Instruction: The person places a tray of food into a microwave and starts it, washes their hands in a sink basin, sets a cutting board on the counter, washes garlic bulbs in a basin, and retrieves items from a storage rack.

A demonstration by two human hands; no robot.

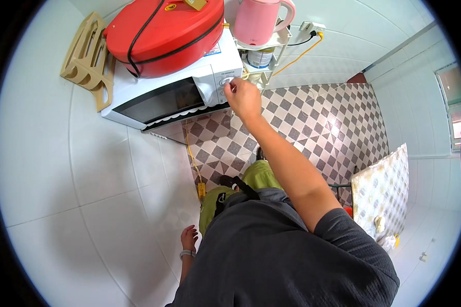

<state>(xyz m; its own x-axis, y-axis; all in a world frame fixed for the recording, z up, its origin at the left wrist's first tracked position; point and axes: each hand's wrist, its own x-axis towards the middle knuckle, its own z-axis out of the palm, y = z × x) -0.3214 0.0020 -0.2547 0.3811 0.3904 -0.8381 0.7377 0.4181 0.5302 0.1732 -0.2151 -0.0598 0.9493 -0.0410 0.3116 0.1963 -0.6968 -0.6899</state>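
My right hand (244,100) reaches forward to the front panel of a white microwave oven (212,77). Its fingers are closed around the upper control knob (226,81). The microwave's dark-windowed door (164,102) looks closed, with a white handle beside the panel. My left hand (189,237) hangs low by my side near the white wall, a band on its wrist. Its fingers are loosely bent and apart, with nothing in them.
A round red container (164,36) with a black cord and a beige rack (89,66) stand on the microwave. Right of it, a pink kettle (256,20) tops a white shelf. A yellow cord (298,55) runs to a wall socket. A cloth-covered table (379,189) stands at right.
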